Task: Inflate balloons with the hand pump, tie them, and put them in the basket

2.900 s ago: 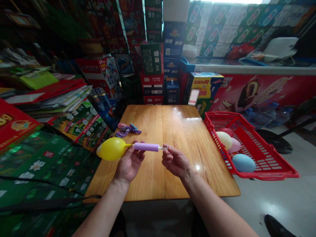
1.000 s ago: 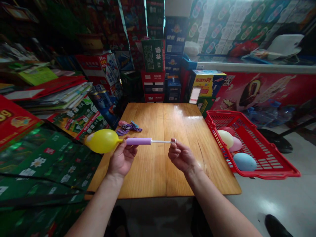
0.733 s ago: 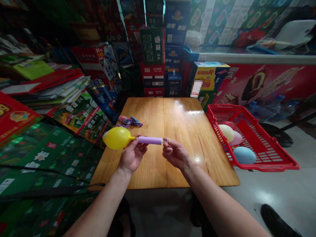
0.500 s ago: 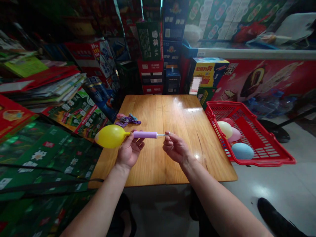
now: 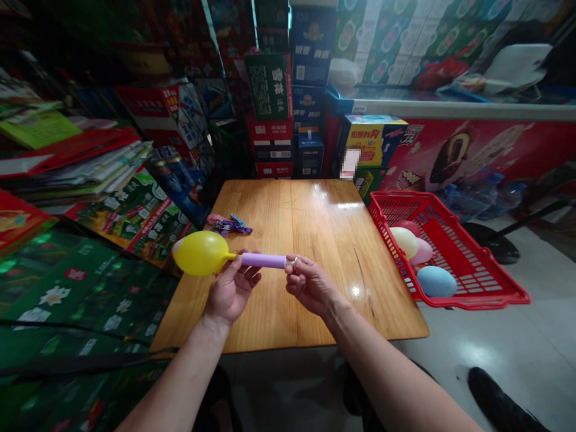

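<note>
A yellow balloon (image 5: 201,253), partly inflated, sits with its neck over the left end of a purple balloon pump (image 5: 264,260). My left hand (image 5: 230,289) pinches the balloon's neck at the nozzle, its other fingers behind the pump barrel. At the barrel's other end, my right hand (image 5: 310,284) is closed on the white pump handle, which lies close against the barrel. The pump is held level over the wooden table (image 5: 288,324). Several limp balloons (image 5: 229,224), purple, blue and pink, lie in a small heap on the table's left side.
A red basket (image 5: 483,298) holding inflated balloons, among them a blue balloon (image 5: 436,281) and a white balloon (image 5: 404,242), stands right of the table. Green cartons (image 5: 90,288) and a stack of papers (image 5: 90,162) crowd the left. Boxes (image 5: 272,129) are piled behind the table.
My right hand has moved left and pushed the pump handle in, so the metal rod that showed before is now hidden. The view has shifted slightly.
</note>
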Tool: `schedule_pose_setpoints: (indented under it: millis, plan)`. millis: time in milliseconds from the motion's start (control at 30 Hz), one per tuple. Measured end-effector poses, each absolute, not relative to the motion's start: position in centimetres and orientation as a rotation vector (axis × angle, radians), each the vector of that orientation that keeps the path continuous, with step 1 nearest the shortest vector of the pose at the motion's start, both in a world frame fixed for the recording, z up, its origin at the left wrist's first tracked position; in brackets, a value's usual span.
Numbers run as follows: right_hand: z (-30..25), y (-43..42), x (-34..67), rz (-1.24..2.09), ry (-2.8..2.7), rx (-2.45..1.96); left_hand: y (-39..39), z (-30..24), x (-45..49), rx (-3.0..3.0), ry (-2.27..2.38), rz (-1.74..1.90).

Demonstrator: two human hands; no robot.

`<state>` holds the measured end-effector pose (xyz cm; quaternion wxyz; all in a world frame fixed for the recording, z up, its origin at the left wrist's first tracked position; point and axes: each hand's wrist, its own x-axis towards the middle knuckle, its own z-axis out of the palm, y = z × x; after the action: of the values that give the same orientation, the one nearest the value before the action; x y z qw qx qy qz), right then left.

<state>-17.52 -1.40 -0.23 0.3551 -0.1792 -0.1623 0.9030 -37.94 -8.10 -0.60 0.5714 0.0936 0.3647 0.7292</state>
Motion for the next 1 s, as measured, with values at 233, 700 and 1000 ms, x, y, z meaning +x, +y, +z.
schedule_pose_setpoints:
  millis: [233,700,1000]
  plan:
    - [0.7,0.2,-16.0,2.280,-0.454,-0.466,-7.3,-0.1,-38.8,0.145,0.909,1.783]
    - [1.2,0.5,-15.8,2.270,-0.468,-0.487,-7.3,-0.6,-38.8,0.162,0.893,1.794]
    - [0.4,-0.7,-16.9,2.347,-0.454,-0.437,-7.9,-0.2,-37.8,0.188,0.863,1.691]
